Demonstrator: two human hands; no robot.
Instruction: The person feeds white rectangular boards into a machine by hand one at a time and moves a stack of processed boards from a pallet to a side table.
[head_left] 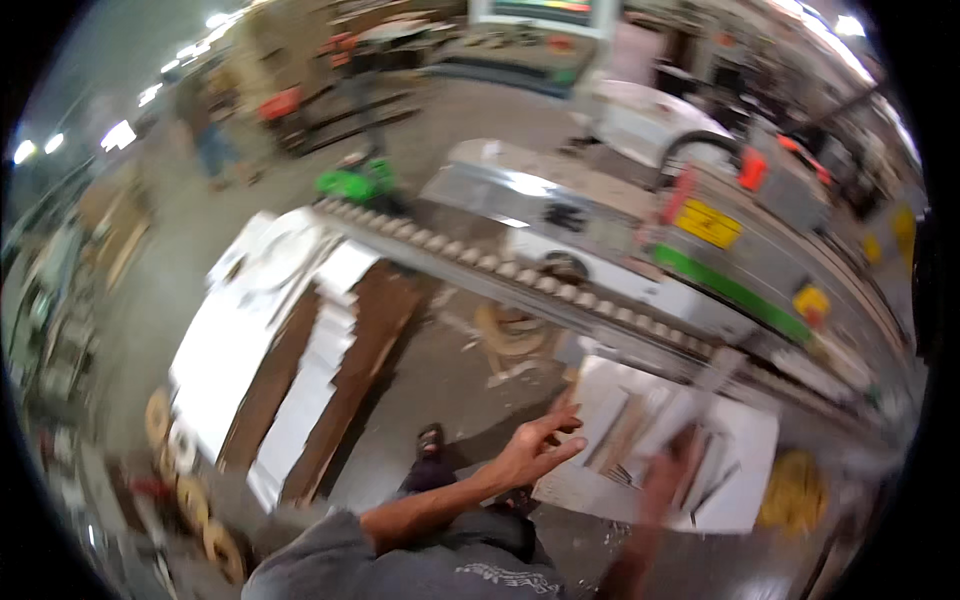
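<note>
Left hand: We had our left hand (538,447) at the left side of a white board (742,505), its fingers loosely spread and the thumb apart from them; we saw nothing pinched there.
Right hand: Our right hand (672,460) was over the strips, badly blurred; we could not tell whether its fingers were pinching one or only passing above.
Strips: We had several narrow pieces, the white strips (668,420) and a brown strip (622,436), lying side by side at a slant on the white board, between and beneath our hands.
Roller rail: Beyond the board we saw a rail (480,257) lined with small pale rollers, running at a slant across the scene.
Machine: Behind the rail's right part was a machine (650,290) with a green stripe and a yellow label (708,223).
Stack: To our left, well apart from our hands, was a stack (225,370) of white and brown panels.
Rolls: We had ring-shaped rolls (222,550) at the lower left, and a yellow bundle (795,490) just right of the board.
Walkway: A blurred person (215,145) in blue legwear was at the far left.
</note>
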